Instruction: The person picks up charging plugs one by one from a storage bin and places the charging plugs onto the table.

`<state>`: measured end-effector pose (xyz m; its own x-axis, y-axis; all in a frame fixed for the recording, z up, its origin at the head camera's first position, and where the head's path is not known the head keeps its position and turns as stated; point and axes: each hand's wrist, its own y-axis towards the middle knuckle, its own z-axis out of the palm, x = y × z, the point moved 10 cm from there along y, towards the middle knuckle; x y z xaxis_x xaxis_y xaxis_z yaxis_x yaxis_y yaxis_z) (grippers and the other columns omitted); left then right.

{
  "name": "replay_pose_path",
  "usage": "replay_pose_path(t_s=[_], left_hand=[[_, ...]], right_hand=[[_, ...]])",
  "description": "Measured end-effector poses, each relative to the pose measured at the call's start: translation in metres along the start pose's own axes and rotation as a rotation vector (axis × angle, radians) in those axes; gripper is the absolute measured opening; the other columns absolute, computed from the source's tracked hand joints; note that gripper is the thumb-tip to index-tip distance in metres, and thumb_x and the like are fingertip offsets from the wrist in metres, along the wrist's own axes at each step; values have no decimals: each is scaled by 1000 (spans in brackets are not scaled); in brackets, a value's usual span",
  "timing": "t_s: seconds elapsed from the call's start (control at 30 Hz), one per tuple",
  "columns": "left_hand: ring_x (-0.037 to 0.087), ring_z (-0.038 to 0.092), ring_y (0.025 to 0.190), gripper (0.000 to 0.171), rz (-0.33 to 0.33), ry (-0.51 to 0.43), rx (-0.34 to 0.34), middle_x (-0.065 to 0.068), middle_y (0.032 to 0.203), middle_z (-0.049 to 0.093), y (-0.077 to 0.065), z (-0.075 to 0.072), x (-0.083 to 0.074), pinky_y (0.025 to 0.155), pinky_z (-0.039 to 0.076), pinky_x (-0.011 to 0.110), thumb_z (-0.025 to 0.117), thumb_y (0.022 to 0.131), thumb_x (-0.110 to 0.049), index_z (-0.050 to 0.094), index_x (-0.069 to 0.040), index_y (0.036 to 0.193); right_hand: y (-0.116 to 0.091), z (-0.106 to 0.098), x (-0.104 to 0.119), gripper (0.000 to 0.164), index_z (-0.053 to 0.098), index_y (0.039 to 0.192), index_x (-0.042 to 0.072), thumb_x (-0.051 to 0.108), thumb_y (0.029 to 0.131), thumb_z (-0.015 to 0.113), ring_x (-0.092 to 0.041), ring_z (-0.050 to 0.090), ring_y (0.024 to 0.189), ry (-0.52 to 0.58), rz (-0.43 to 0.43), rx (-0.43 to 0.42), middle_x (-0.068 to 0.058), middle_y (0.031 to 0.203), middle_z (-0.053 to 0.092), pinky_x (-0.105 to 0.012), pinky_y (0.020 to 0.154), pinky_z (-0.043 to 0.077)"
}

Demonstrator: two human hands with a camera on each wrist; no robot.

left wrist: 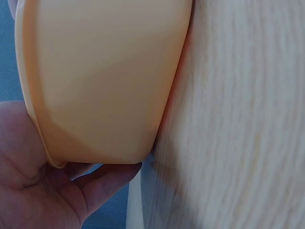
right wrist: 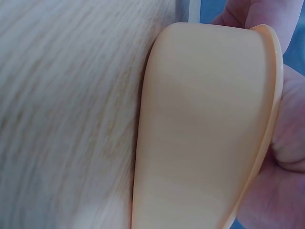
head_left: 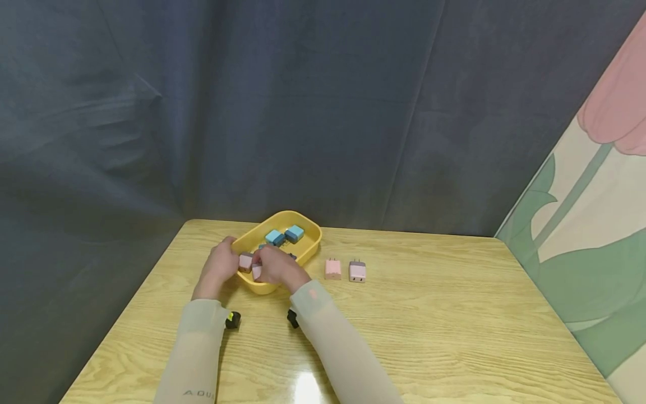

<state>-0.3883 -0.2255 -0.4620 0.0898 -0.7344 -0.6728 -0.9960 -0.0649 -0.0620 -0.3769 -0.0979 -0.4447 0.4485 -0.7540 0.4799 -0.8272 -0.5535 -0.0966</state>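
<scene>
A yellow plastic basket (head_left: pixel 259 288) stands on the table, tilted neither way. My left hand (head_left: pixel 220 266) grips its left end; in the left wrist view the thumb side lies over the rim and the fingers (left wrist: pixel 107 188) lie along the outer wall. My right hand (head_left: pixel 277 266) reaches over the near rim into the basket, with fingers curled at a pink USB charger (head_left: pixel 257 272); the fingertips are partly hidden. Beside it lies a pink and grey charger (head_left: pixel 245 262). Two blue chargers (head_left: pixel 294 233) sit deeper in the basket, with small dark pieces partly covered by the right hand.
On the table right of the basket lie a pink charger (head_left: pixel 332 269) and a pink and grey charger (head_left: pixel 357 271), prongs pointing away. A dark curtain (head_left: pixel 323 112) hangs along the table's back edge. A flowered cloth (head_left: pixel 595 241) borders the right side.
</scene>
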Motion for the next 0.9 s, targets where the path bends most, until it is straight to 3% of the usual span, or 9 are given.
replay_pose_path(t_s=[0.9], left_hand=[[38, 63, 108, 51, 2, 7, -1, 33, 141, 64, -1, -1, 1, 98, 53, 53, 41, 106, -6, 45, 7, 155]], right_hand=[[2, 1, 0, 30, 80, 121, 11, 12, 92, 86, -11, 63, 97, 1, 3, -30, -2, 117, 78, -23, 86, 55]])
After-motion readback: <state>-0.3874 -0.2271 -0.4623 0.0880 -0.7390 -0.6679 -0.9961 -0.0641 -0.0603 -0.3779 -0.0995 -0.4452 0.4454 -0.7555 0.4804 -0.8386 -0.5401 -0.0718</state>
